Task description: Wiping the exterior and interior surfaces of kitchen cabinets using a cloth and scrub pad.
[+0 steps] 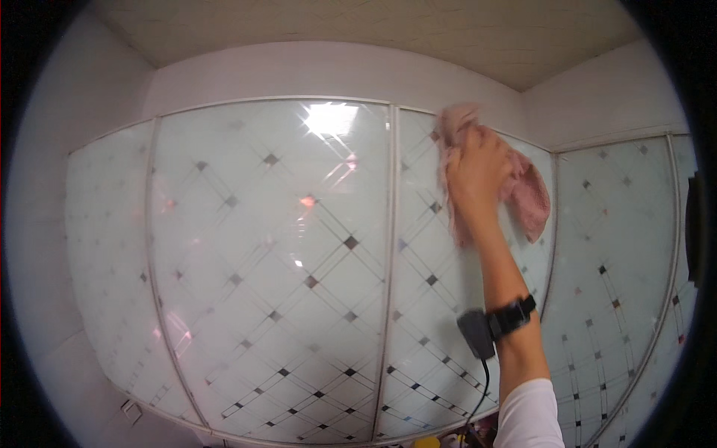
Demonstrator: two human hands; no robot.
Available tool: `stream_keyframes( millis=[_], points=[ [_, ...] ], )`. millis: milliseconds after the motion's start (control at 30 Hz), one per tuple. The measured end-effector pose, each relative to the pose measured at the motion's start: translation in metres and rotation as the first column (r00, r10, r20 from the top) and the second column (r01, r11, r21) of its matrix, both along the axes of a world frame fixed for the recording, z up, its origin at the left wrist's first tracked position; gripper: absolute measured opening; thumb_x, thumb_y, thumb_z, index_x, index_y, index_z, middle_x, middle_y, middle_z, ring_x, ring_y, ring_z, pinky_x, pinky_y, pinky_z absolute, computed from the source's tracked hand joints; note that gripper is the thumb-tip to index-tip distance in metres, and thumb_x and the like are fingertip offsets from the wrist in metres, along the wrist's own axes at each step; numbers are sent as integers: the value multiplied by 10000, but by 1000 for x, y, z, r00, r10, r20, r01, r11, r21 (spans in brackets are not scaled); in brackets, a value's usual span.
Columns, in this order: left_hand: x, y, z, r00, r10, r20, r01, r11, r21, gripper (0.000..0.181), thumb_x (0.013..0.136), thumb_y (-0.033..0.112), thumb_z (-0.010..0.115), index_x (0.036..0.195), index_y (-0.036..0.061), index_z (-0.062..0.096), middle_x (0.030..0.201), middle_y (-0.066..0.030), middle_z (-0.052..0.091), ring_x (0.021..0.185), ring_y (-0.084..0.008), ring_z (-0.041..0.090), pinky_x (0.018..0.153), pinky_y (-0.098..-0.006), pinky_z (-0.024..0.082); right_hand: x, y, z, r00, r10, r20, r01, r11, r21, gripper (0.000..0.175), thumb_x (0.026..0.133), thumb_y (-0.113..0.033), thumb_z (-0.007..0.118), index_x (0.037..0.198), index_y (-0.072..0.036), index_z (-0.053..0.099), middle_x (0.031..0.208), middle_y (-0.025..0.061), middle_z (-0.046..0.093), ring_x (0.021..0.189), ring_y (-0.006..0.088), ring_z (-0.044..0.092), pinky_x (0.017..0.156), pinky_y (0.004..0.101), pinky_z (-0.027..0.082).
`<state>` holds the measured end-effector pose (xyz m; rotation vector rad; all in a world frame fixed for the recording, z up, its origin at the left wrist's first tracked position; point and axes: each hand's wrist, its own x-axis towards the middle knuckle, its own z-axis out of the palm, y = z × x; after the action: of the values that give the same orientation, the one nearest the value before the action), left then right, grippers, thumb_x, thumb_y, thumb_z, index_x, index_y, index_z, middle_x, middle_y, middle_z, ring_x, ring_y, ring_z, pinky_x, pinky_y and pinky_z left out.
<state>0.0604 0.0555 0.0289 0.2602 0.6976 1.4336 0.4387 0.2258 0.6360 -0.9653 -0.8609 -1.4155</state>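
Note:
My right hand is raised high on the right, its fingers pressing a pink cloth against a glossy cabinet door near its top edge. The cloth is bunched under the fingers and hangs down on both sides of the hand. A black strap with a small dark device and a cable sits around the forearm. To the left stands a wider patterned door panel with a bright light reflected near its top. My left hand is out of view.
More patterned panels stand at the far left and along the right wall. A ceiling runs above them. At the bottom edge, a yellow item and other objects show partly below the doors. A dark object is at the right rim.

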Motion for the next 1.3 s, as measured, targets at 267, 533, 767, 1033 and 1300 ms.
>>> stream_keyframes(
  millis=[267, 533, 767, 1033, 1300],
  points=[
    [-16, 12, -27, 987, 136, -90, -145, 985, -93, 308, 850, 368, 483, 919, 84, 580, 846, -58, 610, 794, -217, 569, 737, -349, 454, -51, 1, -139, 721, 387, 574, -230, 916, -329, 342, 649, -86, 598, 990, -113, 593, 1043, 97, 521, 985, 334, 461, 881, 487, 319],
    [-28, -18, 16, 995, 97, -34, -94, 993, 65, 373, 881, 391, 394, 826, 63, 563, 738, -75, 586, 724, -230, 566, 701, -378, 451, -128, -18, 2, 865, 288, 410, -275, 957, -90, 323, 648, -56, 549, 968, -85, 582, 975, 103, 528, 941, 317, 461, 798, 432, 351],
    [-61, -41, 10, 965, 257, -45, -261, 953, -154, 423, 889, 405, 372, 740, 53, 554, 716, -81, 592, 711, -234, 566, 676, -373, 455, -159, -16, -87, 681, 411, 606, -278, 911, -305, 307, 631, -75, 556, 935, -100, 591, 932, 88, 547, 852, 313, 493, 756, 409, 381],
    [-70, -67, 40, 920, 382, -84, -390, 912, -130, 302, 824, 354, 535, 933, 72, 532, 887, -74, 582, 809, -230, 552, 732, -379, 448, -196, 2, 14, 959, 216, 182, -224, 974, 23, 318, 653, -106, 575, 971, -103, 564, 967, 88, 507, 888, 280, 467, 686, 414, 384],
    [-88, -84, 14, 906, 423, -12, -418, 892, -174, 278, 828, 348, 527, 918, 85, 543, 860, -70, 579, 816, -229, 543, 729, -355, 435, -341, 12, 39, 865, 209, 457, -265, 962, 60, 267, 651, -147, 569, 917, -134, 575, 887, 42, 532, 837, 253, 493, 657, 395, 396]
  ],
)
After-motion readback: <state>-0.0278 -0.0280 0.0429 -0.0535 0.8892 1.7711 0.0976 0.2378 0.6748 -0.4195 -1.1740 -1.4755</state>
